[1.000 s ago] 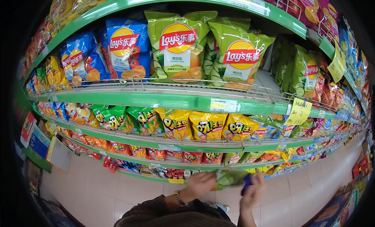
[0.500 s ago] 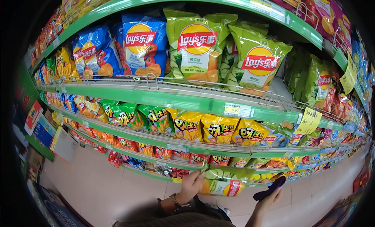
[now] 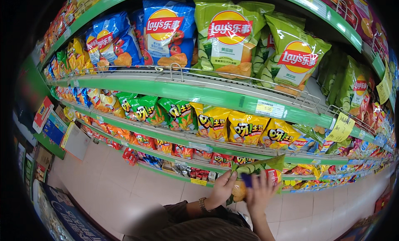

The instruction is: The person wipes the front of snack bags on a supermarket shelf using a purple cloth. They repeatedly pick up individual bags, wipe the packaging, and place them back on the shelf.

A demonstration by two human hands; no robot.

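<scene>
A green bag of potato chips is gripped at its left edge by my left hand, which has a bracelet or watch at the wrist. The bag is tilted, its right end higher, in front of the lower shelves. Over its front is my right hand, fingers somewhat blurred and a little apart. A dark purple cloth pokes out at this hand's left side, against or just before the bag; the hand covers the rest of it and part of the bag's front.
Upright green chip bags and blue chip bags line the green-edged shelf ahead. Below them stand yellow snack bags and green ones. A yellow paper tag hangs at right. Pale floor tiles lie beneath; cartons stand at left.
My right hand has swung left with the purple cloth from beside the bag to its front. The held bag has moved right and tilted, and the whole view has shifted.
</scene>
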